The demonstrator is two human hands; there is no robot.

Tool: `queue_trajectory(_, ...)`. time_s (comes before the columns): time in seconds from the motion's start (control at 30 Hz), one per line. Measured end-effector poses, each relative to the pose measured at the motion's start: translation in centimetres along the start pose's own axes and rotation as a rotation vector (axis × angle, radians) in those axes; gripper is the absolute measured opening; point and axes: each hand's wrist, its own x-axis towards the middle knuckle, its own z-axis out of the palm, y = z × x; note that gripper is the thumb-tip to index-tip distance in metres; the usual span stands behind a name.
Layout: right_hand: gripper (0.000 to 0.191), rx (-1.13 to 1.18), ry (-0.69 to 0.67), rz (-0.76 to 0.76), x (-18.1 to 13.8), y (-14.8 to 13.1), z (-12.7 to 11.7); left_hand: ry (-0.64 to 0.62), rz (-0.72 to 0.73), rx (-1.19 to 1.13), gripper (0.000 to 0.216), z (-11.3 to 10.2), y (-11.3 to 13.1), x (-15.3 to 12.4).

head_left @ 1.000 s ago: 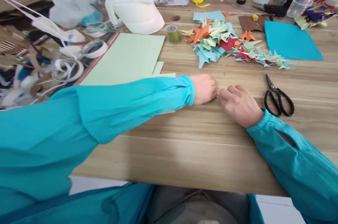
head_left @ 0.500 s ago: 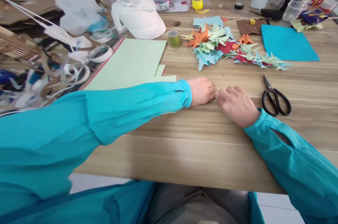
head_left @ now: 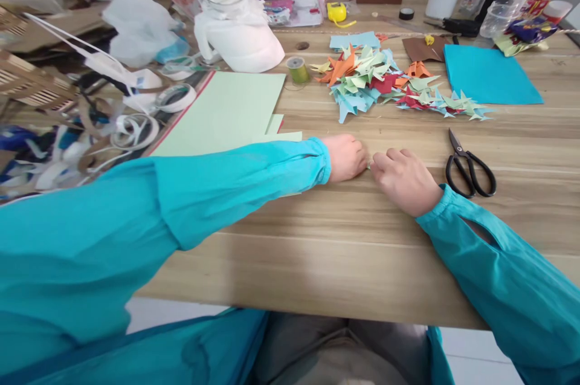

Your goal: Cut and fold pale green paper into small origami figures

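My left hand [head_left: 347,157] and my right hand [head_left: 403,179] are close together low over the wooden table, fingers curled in a pinch. Between their fingertips shows a tiny bit of pale green paper [head_left: 369,165]; most of it is hidden by the fingers. To the right of my right hand lie black-handled scissors [head_left: 469,167], blades pointing away from me. Beyond the hands is a pile of folded paper cranes [head_left: 362,80] in orange, green, blue and red. Light green paper sheets [head_left: 231,107] lie partly under my left sleeve.
A spool of green thread [head_left: 298,70] stands beside the cranes. Blue fabric-like sheet [head_left: 492,74] and brown paper [head_left: 425,48] lie at the back right. A yellow tape measure [head_left: 336,12] and a white jug [head_left: 240,40] stand behind. Tape rolls [head_left: 176,98] and clutter fill the left side.
Both hands keep their pinch in nearly the same place on the table. The camera view has shifted slightly.
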Motion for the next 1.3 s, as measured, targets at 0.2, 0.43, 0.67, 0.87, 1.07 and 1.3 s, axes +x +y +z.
queue_trajectory(0.2,0.030,-0.034,0.004,-0.014,-0.1,0.0,0.2,-0.046,-0.058,-0.055,0.024,0.1,-0.7,-1.7)
queue_trajectory(0.43,0.028,0.000,0.024,0.010,-0.1,0.0,0.5,0.106,-0.319,-0.111,0.019,0.1,0.7,-6.0)
queue_trajectory(0.67,0.024,-0.032,0.053,-0.022,-0.2,0.2,0.7,0.244,-0.588,-0.176,0.031,-1.1,5.6,-3.8)
queue_trajectory(0.87,0.023,-0.036,0.089,-0.037,-0.3,0.3,0.9,0.333,-0.608,-0.163,0.029,-0.8,6.7,-3.8)
queue_trajectory(1.07,0.020,-0.041,0.110,-0.053,-0.4,0.4,1.1,0.251,-0.661,-0.287,0.043,-1.2,7.5,-4.2)
queue_trajectory(1.3,0.020,-0.047,0.112,-0.059,-0.4,0.5,0.9,0.251,-0.663,-0.331,0.045,-0.9,7.7,-4.1)
